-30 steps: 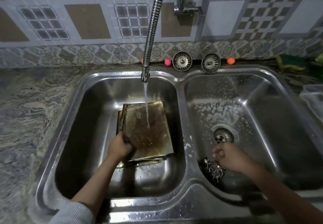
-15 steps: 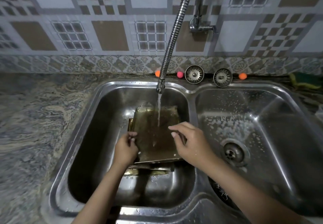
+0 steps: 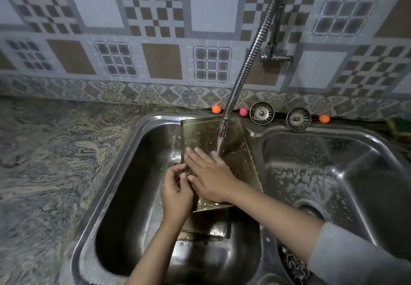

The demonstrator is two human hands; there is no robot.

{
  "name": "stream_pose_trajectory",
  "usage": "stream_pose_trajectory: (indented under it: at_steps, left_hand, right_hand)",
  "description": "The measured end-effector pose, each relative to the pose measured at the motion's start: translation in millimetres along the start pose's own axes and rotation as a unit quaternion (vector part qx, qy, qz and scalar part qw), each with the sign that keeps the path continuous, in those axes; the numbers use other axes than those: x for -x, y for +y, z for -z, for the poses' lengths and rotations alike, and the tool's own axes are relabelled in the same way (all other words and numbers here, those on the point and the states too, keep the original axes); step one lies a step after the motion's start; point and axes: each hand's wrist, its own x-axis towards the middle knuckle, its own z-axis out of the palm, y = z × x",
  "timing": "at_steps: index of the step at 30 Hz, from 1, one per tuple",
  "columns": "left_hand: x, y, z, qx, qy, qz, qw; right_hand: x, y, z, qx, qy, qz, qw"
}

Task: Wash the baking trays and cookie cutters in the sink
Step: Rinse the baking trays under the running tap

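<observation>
Tiled wall and marbled counter (image 3: 51, 151) around a double sink (image 3: 133, 149); baking tray (image 3: 242, 158) tilted in the left basin under the running tap (image 3: 223, 127).
Left hand (image 3: 176, 192) grips the tray's near-left edge; right hand (image 3: 210, 173) lies flat and spread on its face, grasping nothing. Risk: the wet tray may slip and clatter down.

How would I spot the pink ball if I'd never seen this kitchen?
Start at the double sink and look along the ledge behind it, below the tiled wall. Three small balls sit there with two round metal strainers. The pink ball lies just right of the faucet hose, beside the left strainer; the other two balls are orange.
</observation>
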Motion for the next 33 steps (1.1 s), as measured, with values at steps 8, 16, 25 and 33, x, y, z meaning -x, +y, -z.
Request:
stream_pose_trajectory:
  at_steps: [8, 16, 25, 33]
  left_hand:
    - [2.4, 12.9, -7.5, -0.003, -0.026, -0.034, 0.999]
    - [-2.7, 9.7, -5.3, -0.022, 0.011, 0.006, 1.000]
    - [-4.7, 37.3, -18.1, -0.038, 0.038, -0.063, 0.997]
    - [-6.7, 46.0, -34.6, -0.011, 0.013, -0.090, 0.996]
  right_hand:
    - [-23.8, 24.3, 8.7, -0.038, 0.075, -0.139, 0.987]
    - [-21.1, 58.6, 10.0, -0.037, 0.026, -0.235, 0.971]
    - [7.8, 63.1, -2.8, -0.109, 0.045, -0.119, 0.986]
    - [10.7, 45.9, 9.6, -0.146, 0.121, -0.070, 0.979]
